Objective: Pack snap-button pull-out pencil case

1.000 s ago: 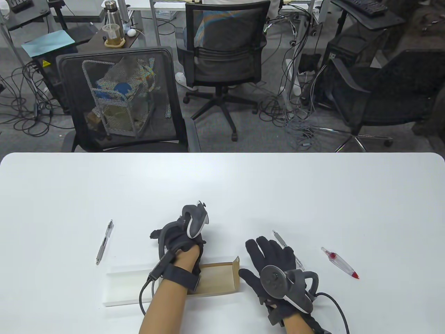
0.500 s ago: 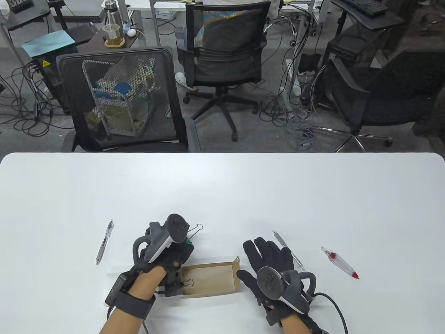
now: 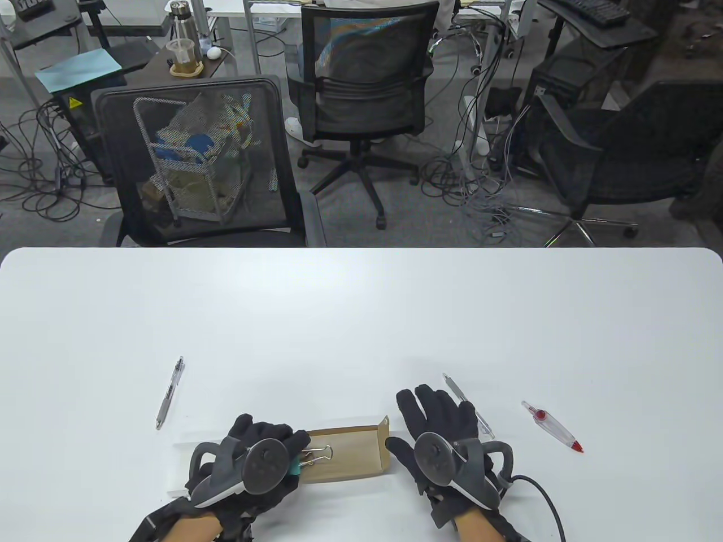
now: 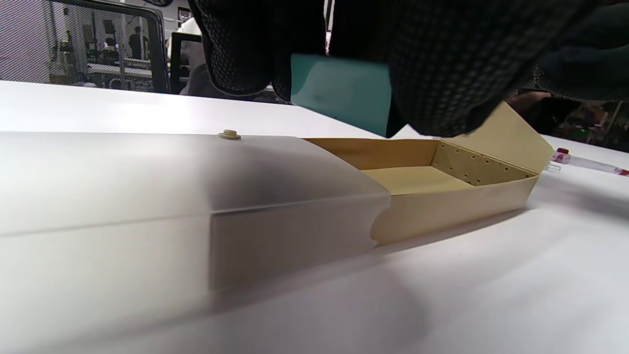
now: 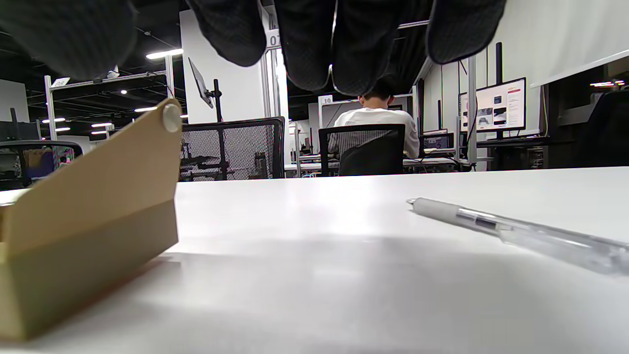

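Pencil case sits low centre of the table view: frosted sleeve (image 3: 181, 468) on the left, tan drawer (image 3: 350, 454) pulled out to the right, open end flap (image 3: 386, 424) standing up at its right end. In the left wrist view the sleeve (image 4: 147, 196) fills the lower left, a snap stud (image 4: 229, 134) on its top, the drawer (image 4: 442, 191) running off to the right.

Left hand (image 3: 254, 457) is over the sleeve/drawer junction, fingers curled, gripping a teal binder clip (image 3: 295, 467); its wire handles (image 3: 319, 453) poke out right over the drawer's left end. Left wrist view shows the teal clip body (image 4: 339, 91) held between gloved fingers (image 4: 432, 64) above the drawer. Can't tell if the clip touches the drawer floor.

Right hand (image 3: 438, 423) lies flat on the table just right of the drawer flap, fingers spread, holding nothing. Its thumb is close to the drawer's right end; contact unclear.

A clear pen (image 3: 469, 405) lies partly under the right hand's far fingers; it is seen lower right in the right wrist view (image 5: 516, 228). A red-tipped clear item (image 3: 551, 426) sits further right. Another pen (image 3: 170, 392) lies apart, to the left of the case.
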Available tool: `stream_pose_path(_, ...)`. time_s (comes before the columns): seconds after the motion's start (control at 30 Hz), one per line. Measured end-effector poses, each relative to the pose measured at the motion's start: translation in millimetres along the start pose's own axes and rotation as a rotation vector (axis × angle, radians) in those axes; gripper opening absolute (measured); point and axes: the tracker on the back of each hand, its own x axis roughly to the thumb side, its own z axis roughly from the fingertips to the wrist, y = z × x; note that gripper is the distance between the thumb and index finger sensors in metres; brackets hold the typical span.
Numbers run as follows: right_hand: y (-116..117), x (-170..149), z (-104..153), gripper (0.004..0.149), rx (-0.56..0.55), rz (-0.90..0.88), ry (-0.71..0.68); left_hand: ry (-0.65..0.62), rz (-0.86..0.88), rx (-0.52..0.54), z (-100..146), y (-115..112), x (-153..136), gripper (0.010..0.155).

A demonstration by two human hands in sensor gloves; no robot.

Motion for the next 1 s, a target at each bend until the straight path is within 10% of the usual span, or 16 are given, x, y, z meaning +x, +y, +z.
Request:
stream_pose_path(0.23,-15.8,35.6,-0.5,0.071,-0.039,-0.139,-0.076,0.016,-0.007,-0.003,2.0,0.8,-2.1,0.075)
stream_pose_path(0.6,6.6,129.0,-7.1,0.061,0.004,0.118,-0.257,0.014,-0.006,0.018,9.4,4.4,-5.2,0.076)
stream_pose_path(1.0,14.4,135.7,-3.3,0.05,-0.034,0.085,-0.307,0.008,0.02,0.029,10.0,6.8,-10.5,0.077)
